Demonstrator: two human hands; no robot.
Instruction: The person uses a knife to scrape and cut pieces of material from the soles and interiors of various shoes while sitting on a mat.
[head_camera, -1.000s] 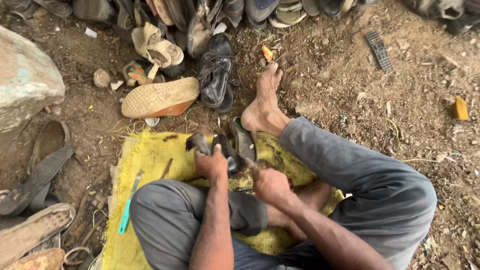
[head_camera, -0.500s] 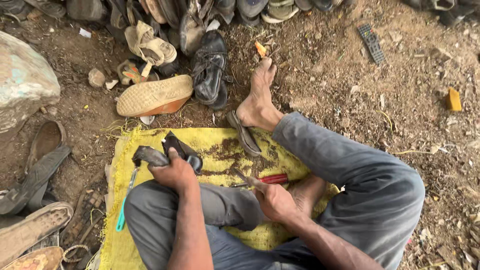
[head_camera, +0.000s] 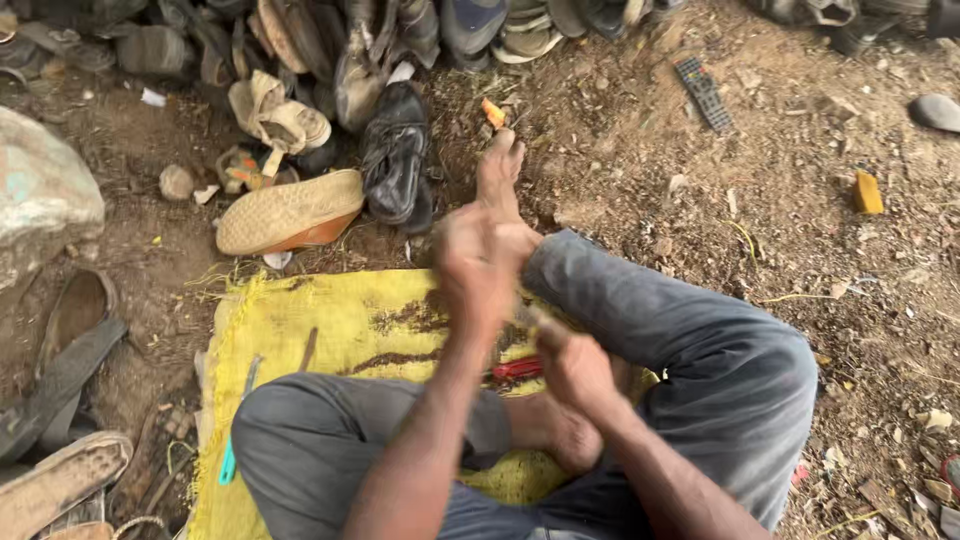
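here the left hand (head_camera: 478, 262) is raised over the far edge of the yellow sack (head_camera: 320, 330), blurred, so i cannot tell whether it is open or closed or what, if anything, it holds. the right hand (head_camera: 572, 362) sits lower, near the lap, curled closed close to a red-handled tool (head_camera: 517, 368) that lies on the sack just beside it; whether the fingers actually grip it is hidden. a judgement on doing this well: keep the lower hand braced against the folded leg (head_camera: 560, 440) so the tool end stays steady, and bring the raised hand down slowly, clear of the bare foot (head_camera: 500, 175) stretched out on the dirt. a tan sole (head_camera: 290, 212) and a black shoe (head_camera: 397, 150) lie further off, within reach; a teal tool (head_camera: 238, 425) rests at the sack's left edge.
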